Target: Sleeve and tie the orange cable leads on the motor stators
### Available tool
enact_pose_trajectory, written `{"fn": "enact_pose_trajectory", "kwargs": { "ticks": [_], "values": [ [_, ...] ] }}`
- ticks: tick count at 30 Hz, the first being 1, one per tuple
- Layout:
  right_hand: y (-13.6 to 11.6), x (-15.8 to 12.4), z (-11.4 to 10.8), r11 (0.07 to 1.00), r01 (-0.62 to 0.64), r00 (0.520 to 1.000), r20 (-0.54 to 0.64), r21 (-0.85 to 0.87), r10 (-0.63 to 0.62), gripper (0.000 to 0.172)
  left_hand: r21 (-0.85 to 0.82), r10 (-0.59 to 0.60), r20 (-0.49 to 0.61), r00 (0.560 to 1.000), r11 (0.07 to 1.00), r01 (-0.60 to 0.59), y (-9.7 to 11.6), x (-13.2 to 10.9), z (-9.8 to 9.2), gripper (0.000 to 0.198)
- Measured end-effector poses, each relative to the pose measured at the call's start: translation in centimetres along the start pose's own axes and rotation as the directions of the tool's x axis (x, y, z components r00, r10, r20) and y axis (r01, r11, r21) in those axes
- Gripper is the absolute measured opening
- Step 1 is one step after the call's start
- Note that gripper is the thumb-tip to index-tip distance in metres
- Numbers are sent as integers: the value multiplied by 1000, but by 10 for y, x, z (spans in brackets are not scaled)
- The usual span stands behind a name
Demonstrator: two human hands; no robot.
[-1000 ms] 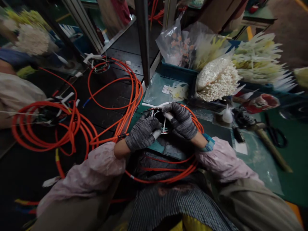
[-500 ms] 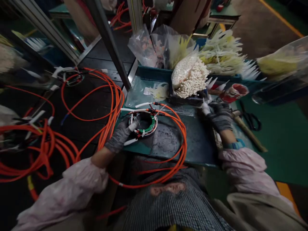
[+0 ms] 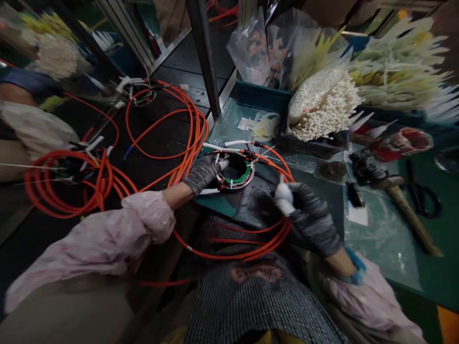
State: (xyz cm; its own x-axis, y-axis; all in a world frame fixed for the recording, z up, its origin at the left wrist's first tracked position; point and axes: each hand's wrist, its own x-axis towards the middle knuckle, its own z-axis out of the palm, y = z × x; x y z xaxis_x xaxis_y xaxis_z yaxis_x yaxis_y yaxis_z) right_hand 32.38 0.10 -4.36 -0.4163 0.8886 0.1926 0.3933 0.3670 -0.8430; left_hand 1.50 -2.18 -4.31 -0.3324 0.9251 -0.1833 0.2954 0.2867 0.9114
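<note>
White, the small bottle (image 3: pixel 284 194) is gripped in the right hand (image 3: pixel 315 220), near the ring (image 3: pixel 233 184) on the table (image 3: pixel 214 207). That ring is pinched at its left edge by the left hand (image 3: pixel 203 176) (it should be held still, untugged by orange cable (image 3: pixel 229 258)).
</note>
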Motion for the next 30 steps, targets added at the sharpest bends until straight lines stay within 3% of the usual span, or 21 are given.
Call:
{"fn": "enact_pose_trajectory", "kwargs": {
  "ticks": [3, 6, 8, 11, 17, 24, 30],
  "values": [
    [-2, -21, 35, 992, 118, 993, 21, 46, -119, 28, 134, 156, -105, 982, 981, -142, -11, -13, 8, 33],
    [1, -36, 48, 981, 191, 981, 20, 40, -192, 29, 270, 359, -176, 917, 913, -306, -14, -38, 21, 31],
    [1, -43, 48, 981, 193, 978, 78, 20, -194, 32, 372, 460, -213, 862, 854, -364, -15, -57, 32, 35],
    [-2, -51, 42, 979, 202, 975, 102, -15, -199, 34, 494, 529, -213, 822, 784, -376, -16, -83, 43, 43],
    [-15, -60, 34, 993, 121, 976, 178, 20, -122, 45, 529, 645, -155, 748, 694, -488, -29, -109, 51, 48],
    [-31, -47, 34, 966, 233, 969, 114, -111, -221, 21, 531, 620, -166, 767, 711, -461, -33, -114, 54, 53],
    [-37, -36, 29, 956, 262, 953, 190, -131, -236, 15, 527, 641, -145, 753, 694, -490, -31, -113, 51, 53]
  ]
}}
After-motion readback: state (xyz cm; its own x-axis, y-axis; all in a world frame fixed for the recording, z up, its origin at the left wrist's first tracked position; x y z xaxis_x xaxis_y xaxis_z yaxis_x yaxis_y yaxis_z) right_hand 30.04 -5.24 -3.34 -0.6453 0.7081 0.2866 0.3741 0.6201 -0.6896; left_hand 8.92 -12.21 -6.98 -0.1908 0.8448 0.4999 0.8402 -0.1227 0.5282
